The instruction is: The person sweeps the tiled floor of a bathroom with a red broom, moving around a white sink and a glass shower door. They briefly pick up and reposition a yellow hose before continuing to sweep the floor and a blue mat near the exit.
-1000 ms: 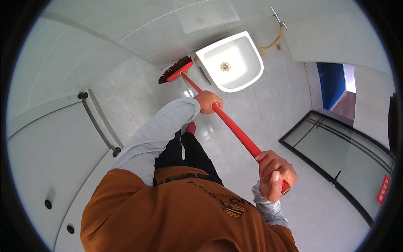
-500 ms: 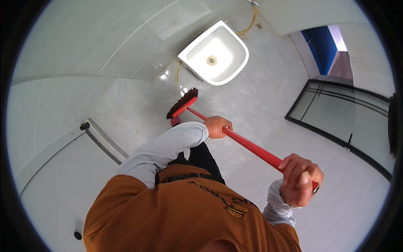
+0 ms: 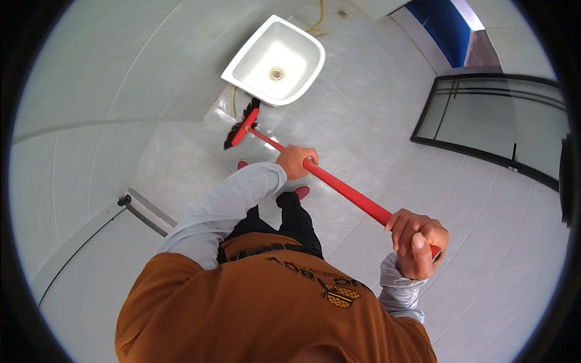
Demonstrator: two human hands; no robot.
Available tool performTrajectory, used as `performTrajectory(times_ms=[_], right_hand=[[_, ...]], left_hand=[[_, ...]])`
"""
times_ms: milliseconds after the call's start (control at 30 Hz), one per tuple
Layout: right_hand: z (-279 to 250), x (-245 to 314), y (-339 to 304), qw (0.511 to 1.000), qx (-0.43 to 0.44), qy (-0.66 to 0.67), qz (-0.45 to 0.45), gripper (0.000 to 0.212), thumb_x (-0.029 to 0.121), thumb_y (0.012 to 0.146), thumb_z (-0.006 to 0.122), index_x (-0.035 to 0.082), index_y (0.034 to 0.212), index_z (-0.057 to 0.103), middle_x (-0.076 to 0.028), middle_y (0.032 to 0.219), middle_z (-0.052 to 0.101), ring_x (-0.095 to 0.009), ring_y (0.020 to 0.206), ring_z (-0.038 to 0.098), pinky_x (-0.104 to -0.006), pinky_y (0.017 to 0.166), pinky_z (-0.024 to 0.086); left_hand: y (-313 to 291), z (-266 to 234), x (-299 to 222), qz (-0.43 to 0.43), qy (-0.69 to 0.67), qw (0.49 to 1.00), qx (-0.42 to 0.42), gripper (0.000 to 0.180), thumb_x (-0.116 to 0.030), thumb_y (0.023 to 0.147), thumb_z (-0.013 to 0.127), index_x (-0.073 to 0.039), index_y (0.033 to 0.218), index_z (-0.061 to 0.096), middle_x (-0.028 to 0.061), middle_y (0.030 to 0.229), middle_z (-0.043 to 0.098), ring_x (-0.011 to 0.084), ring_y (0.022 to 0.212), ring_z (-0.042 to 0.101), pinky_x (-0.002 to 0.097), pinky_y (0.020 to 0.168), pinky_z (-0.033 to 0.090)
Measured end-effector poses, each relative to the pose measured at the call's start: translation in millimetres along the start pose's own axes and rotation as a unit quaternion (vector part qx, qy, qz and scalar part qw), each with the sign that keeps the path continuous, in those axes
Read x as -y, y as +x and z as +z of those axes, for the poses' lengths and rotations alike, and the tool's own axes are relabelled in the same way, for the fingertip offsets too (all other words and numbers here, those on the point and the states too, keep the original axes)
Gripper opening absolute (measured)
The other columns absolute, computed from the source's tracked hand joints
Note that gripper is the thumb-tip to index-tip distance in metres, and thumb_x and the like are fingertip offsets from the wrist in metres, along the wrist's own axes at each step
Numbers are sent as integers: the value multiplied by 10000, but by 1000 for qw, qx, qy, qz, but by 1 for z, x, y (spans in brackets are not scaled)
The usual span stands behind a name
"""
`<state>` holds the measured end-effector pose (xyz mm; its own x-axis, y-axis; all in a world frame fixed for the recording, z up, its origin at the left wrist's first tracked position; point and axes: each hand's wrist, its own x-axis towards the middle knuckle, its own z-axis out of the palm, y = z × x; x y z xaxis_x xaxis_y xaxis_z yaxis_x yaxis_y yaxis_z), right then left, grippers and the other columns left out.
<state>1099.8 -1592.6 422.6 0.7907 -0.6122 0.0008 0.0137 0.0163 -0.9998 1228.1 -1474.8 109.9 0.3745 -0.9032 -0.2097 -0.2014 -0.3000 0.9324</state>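
Note:
I hold a red broom by its long handle (image 3: 345,192). My left hand (image 3: 295,161) grips the handle partway down, and my right hand (image 3: 416,240) grips its upper end. The dark-bristled broom head (image 3: 241,126) rests on the white tiled floor just below a white wash basin (image 3: 242,63). My brown vest, grey sleeves and dark trousers fill the lower middle, with red shoes (image 3: 301,192) showing beneath the handle.
White tiled walls curve around on the left. A door with a dark bar handle (image 3: 144,212) stands at lower left. A black-framed glass panel (image 3: 493,124) is on the right, and a blue surface (image 3: 448,24) shows at top right. A thin hose (image 3: 233,103) runs under the basin.
The view has swung, so the basin now sits further left. The broom head has moved across the floor and now lies under the basin's edge. Both hands keep their grip.

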Motion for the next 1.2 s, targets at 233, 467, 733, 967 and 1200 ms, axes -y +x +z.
performTrajectory(times_ms=[233, 467, 733, 967, 1200], right_hand=[[-105, 21, -45, 996, 68, -37, -47, 355, 17, 670, 591, 72, 497, 285, -54, 447, 385, -190, 390, 404, -359, 472, 452], [-199, -6, -116, 985, -88, -100, -110, 257, -13, 712, 526, 68, 559, 335, -37, 477, 385, -183, 416, 411, -386, 529, 469], [-313, 67, -192, 944, -200, -162, -208, 290, 173, 844, 536, 125, 599, 388, 13, 435, 455, -121, 374, 479, -300, 455, 440], [-323, 24, -185, 918, -327, -132, -179, 242, 136, 839, 547, 80, 635, 429, -20, 474, 441, -160, 410, 450, -354, 475, 436], [-318, -64, -83, 939, -316, -39, -130, 337, 157, 905, 508, 63, 610, 377, -45, 499, 422, -182, 473, 445, -429, 640, 472]], left_hand=[[45, 146, -56, 77, -56, 993, -72, 102, -51, 743, 591, -110, 820, 621, 52, 590, 573, 209, 526, 541, 316, 514, 415], [125, 241, -88, 232, 70, 970, 1, 95, -118, 775, 589, -155, 860, 608, 53, 626, 586, 278, 644, 565, 405, 689, 426], [78, 378, -208, 197, 17, 890, 411, 235, -132, 728, 608, -190, 954, 634, 86, 733, 638, 312, 771, 620, 425, 687, 470], [132, 391, -180, 217, 36, 881, 419, 232, -129, 708, 634, -176, 935, 633, 77, 817, 657, 312, 811, 617, 424, 703, 469], [279, 309, -94, 211, 171, 899, 343, 212, -143, 709, 664, -196, 911, 626, 40, 838, 660, 292, 827, 620, 425, 720, 474]])
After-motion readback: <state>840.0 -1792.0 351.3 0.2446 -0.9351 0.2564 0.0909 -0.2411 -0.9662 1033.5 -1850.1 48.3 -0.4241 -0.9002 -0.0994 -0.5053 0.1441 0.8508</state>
